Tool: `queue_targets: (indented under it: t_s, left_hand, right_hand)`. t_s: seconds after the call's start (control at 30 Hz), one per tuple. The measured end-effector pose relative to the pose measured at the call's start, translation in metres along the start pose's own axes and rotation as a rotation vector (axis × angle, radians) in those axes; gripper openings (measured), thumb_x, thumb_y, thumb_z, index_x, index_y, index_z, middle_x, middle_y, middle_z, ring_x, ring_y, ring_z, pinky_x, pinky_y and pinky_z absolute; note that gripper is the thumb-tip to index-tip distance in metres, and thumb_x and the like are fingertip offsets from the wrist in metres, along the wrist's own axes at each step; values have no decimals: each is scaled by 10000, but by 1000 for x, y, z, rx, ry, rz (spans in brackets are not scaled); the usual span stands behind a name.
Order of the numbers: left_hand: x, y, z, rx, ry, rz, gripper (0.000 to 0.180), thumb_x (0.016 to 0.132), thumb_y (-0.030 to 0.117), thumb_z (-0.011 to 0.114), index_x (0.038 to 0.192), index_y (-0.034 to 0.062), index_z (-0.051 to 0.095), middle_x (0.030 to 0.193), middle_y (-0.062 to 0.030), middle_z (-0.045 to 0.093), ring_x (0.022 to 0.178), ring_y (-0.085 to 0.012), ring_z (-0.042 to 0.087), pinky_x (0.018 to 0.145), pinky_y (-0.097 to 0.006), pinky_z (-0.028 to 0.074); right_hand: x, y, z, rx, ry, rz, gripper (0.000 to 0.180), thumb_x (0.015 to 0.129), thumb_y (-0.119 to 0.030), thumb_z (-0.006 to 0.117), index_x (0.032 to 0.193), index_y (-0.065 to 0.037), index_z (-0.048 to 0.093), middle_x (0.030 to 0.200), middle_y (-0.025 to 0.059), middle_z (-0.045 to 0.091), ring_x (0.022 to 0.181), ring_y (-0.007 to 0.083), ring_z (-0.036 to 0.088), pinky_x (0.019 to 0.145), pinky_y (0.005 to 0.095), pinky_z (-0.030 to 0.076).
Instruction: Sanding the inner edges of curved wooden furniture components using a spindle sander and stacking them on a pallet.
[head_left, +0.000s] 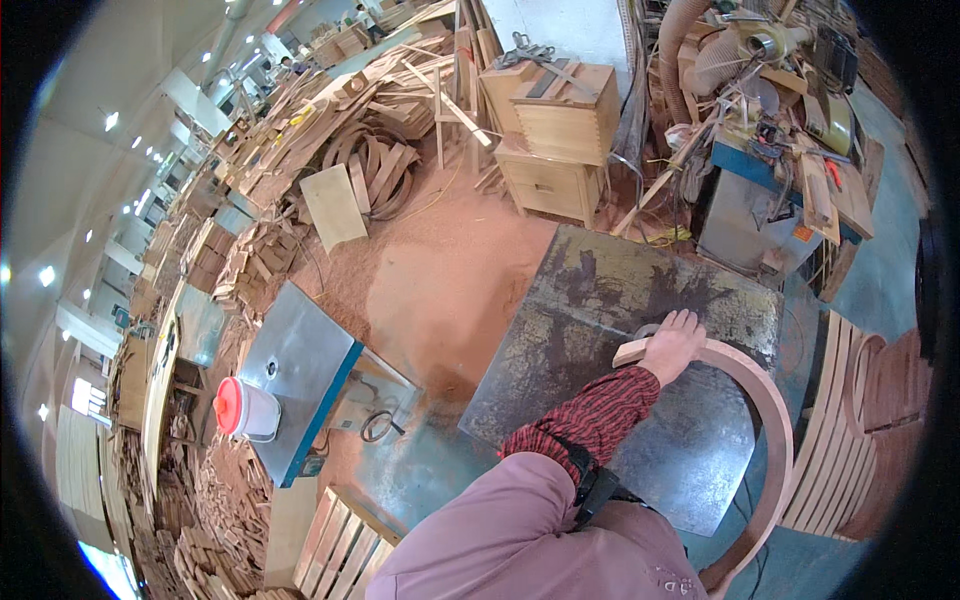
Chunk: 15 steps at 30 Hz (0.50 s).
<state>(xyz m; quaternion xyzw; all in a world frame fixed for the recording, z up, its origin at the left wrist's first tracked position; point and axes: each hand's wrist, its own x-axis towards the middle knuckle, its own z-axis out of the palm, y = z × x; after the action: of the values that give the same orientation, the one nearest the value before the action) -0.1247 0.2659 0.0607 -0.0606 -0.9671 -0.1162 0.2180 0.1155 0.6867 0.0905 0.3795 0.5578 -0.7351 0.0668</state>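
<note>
- Your left hand (672,342) lies palm down, fingers spread flat, pressing the near end of a curved wood piece (768,420); it's laid on top, not wrapped around it.
- Your right hand is out of view, so you can't tell what it's doing.
- The wood piece is a wide arc, like a half hoop. One cut end sits under your hand, pointing left toward the middle of the metal table (590,300).
- From there it bows up and to the right, then sweeps down past the table's right edge; its other end comes back in near the lower edge, by your clothing.
- Long axis runs roughly top to bottom on the right side, open side of the curve facing left toward you.
- Upper part rests on the stained tabletop; lower part hangs beyond the edge.
- Just right of it: a stack of similar curved pieces (850,420).
- Well left: a second, smaller table (300,350) with a white bucket with a red lid (243,408).
- Sawdust (440,270) covers the floor between.
</note>
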Motion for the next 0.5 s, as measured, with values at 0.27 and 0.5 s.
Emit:
queue_targets:
  t_s: [0.27, 0.5]
  left_hand:
    - [-29, -22, -11, 46, -36, -96, 390, 800, 241, 773, 1101, 22, 654, 1245, -182, 618, 1313, -357, 535, 1128, -468, 406]
    - [-46, -37, -29, 38, -122, -186, 288, 904, 222, 652, 1123, 34, 654, 1313, -187, 612, 1321, -348, 553, 1131, -491, 425]
  right_hand:
    - [3, -5, 3, -27, -33, -1, 685, 1014, -563, 606, 1348, 35, 606, 1226, 134, 666, 1110, 276, 620, 966, 398, 505]
    - [3, -4, 4, -37, -54, 2, 684, 1011, -555, 618, 1352, 38, 612, 1240, 133, 671, 1113, 277, 621, 967, 397, 506]
